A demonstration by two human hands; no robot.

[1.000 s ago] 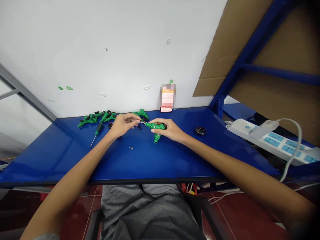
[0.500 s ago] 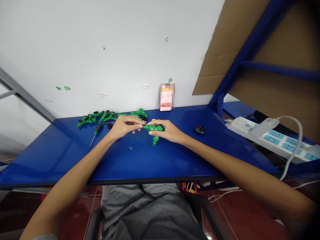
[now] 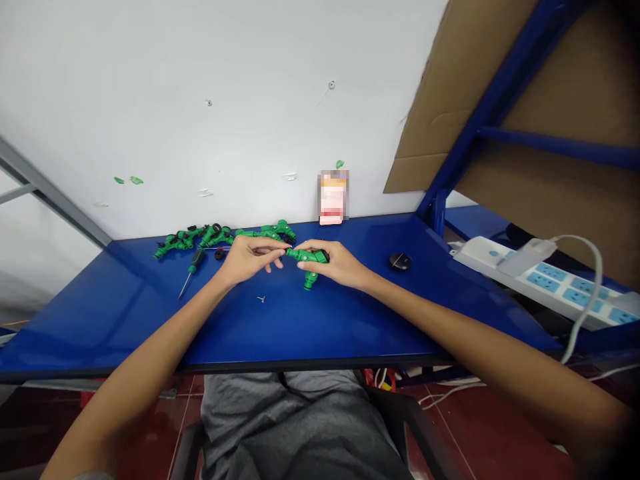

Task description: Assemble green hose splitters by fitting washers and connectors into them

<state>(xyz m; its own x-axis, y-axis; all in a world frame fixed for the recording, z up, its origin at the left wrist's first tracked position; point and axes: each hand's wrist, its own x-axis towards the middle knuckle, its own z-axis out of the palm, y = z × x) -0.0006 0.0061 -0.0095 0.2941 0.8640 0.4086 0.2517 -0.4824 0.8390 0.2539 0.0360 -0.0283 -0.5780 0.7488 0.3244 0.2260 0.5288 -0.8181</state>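
Head view: our right hand grips a green fitting just above the table, and our left hand pinches its tip, which looks like mid-assembly. Seating anything there calls for a steady right grip. A screw and screwdriver lie near.

Blue counter, glossy. Back left: heap of green fittings, with a green-handled screwdriver just beside it. Small screw mid-counter. Black round cap to the right.
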